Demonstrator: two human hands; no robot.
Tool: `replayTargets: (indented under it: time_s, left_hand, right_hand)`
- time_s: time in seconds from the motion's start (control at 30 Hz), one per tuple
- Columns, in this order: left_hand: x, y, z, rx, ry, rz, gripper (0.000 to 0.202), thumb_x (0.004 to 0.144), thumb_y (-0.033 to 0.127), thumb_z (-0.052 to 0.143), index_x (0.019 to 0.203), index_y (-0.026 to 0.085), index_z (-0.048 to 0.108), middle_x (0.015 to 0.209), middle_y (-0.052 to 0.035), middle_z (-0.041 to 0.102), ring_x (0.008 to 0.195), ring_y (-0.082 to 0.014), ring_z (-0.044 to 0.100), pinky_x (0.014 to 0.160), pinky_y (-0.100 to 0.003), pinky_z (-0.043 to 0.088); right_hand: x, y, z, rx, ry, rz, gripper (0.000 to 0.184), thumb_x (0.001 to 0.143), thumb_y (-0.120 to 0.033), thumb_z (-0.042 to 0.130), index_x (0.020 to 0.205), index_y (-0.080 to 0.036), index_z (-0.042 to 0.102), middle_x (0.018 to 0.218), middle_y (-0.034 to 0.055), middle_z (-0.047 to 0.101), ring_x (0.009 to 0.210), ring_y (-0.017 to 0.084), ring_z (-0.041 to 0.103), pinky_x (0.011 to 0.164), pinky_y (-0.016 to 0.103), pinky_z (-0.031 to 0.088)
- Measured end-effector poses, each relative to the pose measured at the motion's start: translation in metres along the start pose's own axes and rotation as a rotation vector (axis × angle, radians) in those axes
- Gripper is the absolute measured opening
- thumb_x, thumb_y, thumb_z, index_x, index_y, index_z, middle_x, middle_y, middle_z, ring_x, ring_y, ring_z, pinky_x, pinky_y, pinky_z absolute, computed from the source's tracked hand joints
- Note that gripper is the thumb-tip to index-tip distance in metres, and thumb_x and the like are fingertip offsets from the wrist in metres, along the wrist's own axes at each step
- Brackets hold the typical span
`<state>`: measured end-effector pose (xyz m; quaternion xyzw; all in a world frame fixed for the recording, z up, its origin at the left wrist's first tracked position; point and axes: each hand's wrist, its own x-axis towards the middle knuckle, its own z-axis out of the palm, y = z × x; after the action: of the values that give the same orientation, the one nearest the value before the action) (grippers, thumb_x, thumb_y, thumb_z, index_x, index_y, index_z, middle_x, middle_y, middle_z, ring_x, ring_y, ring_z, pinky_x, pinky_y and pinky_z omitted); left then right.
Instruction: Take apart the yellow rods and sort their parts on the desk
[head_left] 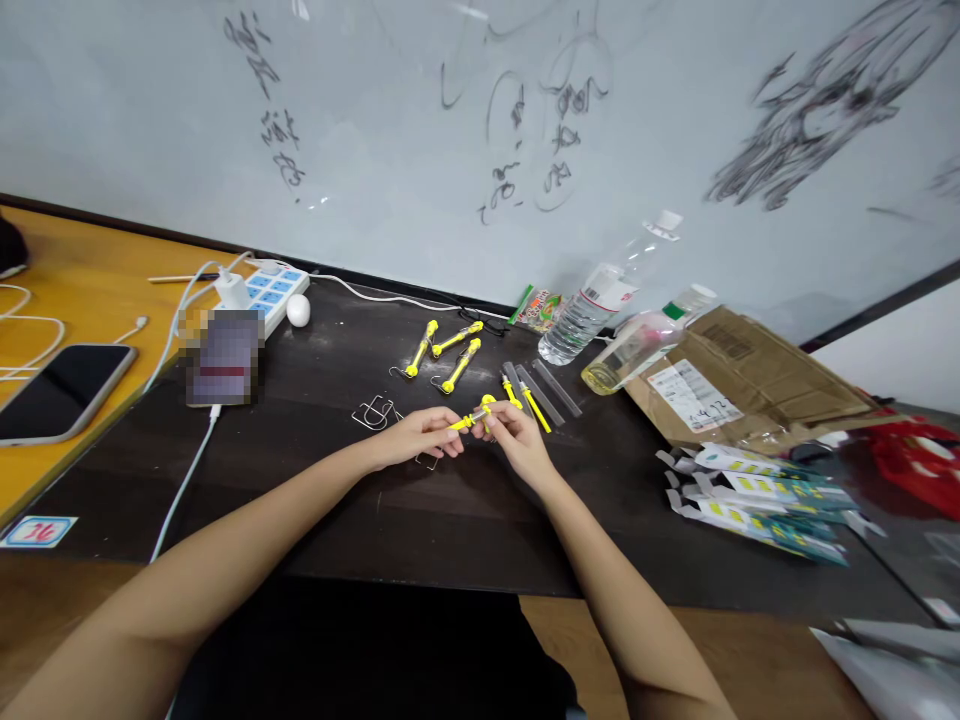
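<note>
Both hands meet over the middle of the black table. My left hand and my right hand are each pinched on one small yellow tool held between them. Three more yellow tools with metal hooks lie just beyond, toward the wall. Bent wire hooks lie left of my left hand. Grey strips and yellow pieces lie right of the tools.
Two clear plastic bottles lie on their sides beside a flattened cardboard package. Packaged items are stacked at right. A power strip with white cables, a white egg-shaped object and a phone sit at left.
</note>
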<state>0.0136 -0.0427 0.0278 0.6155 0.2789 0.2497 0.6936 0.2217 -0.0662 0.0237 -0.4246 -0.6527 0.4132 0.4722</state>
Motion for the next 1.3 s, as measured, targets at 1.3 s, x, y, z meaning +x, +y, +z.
replayTargets:
  time_s: [1.3]
  left_hand:
    - [-0.011, 0.01, -0.005, 0.911, 0.289, 0.292, 0.03, 0.092, 0.038, 0.04, 0.083, 0.019, 0.061, 0.08, -0.0021, 0.062, 0.072, -0.0149, 0.055, 0.067, -0.024, 0.037]
  right_hand:
    - [-0.005, -0.009, 0.003, -0.398, 0.003, -0.097, 0.02, 0.091, -0.034, 0.044, 0.078, -0.02, 0.051, 0.07, -0.0011, 0.051, 0.066, 0.014, 0.048, 0.065, 0.025, 0.037]
